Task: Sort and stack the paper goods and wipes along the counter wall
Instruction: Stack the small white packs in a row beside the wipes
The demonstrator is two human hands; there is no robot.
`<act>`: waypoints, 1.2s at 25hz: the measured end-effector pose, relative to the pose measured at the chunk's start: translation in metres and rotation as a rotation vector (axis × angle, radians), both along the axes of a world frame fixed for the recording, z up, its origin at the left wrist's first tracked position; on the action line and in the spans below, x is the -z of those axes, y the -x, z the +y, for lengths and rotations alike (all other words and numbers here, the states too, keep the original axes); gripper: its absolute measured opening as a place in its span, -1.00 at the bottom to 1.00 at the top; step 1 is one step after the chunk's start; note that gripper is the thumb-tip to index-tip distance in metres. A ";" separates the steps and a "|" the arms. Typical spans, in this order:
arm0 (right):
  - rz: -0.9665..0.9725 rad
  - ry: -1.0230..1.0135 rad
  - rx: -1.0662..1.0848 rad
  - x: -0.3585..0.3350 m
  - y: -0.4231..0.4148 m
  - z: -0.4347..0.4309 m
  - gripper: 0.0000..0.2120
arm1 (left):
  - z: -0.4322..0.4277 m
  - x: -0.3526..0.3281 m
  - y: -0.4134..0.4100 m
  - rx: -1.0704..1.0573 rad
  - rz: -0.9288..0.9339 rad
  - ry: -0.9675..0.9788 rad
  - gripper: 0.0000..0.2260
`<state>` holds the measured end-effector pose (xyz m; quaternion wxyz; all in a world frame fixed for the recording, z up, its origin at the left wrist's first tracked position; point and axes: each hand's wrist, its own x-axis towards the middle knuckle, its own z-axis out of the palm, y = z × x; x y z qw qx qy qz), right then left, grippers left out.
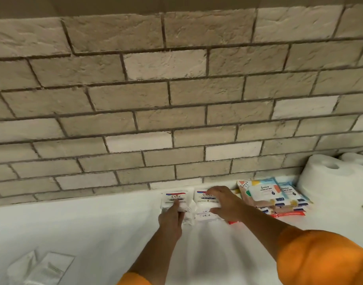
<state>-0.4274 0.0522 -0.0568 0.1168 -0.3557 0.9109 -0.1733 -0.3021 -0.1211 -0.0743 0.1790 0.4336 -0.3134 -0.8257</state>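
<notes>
2 white Dove packs lie side by side on the white counter (94,227), at the foot of the brick wall (176,99). The left Dove pack (173,199) has the left hand (172,220) on it: the fingers (175,206) lie close together, extended flat over its near half, pressing on top and not wrapped around it. The right Dove pack (204,204) sits just beside the left one, and the right hand (222,202) covers its right part, fingers spread moderately and curved over the top edge and right side; whether they clamp it or only rest on it cannot be told. Both forearms end in orange sleeves (320,258).

Just right of the right Dove pack, a stack of colourful wipe packs (273,197) lies against the wall, with 2 blue-and-white packs visible on top and several more edges beneath; the exact count cannot be told. Right of that stack stand 2 white paper rolls (328,177), upright, touching each other. Well to the left of the Dove packs, at the near counter edge, lie 2 pale flat sachets (42,268), overlapping.
</notes>
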 end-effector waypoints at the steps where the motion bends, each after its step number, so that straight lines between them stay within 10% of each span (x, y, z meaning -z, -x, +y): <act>1: 0.008 0.012 -0.012 0.004 0.003 0.000 -0.37 | 0.002 0.003 0.005 -0.009 -0.066 0.056 -0.70; 9: 0.037 -0.005 0.001 0.011 0.002 -0.001 -0.35 | 0.017 -0.002 0.001 0.024 -0.646 0.575 -0.24; 22: 0.170 -0.179 0.047 0.018 -0.009 -0.010 -0.20 | -0.007 0.011 -0.002 0.218 -0.418 0.564 -0.51; 27: 0.429 0.237 0.090 0.032 -0.062 -0.010 -0.51 | -0.010 0.013 0.000 0.221 -0.393 0.534 -0.56; 30: 0.258 0.421 0.110 0.059 -0.092 -0.017 -0.69 | -0.008 0.012 0.000 0.233 -0.414 0.565 -0.56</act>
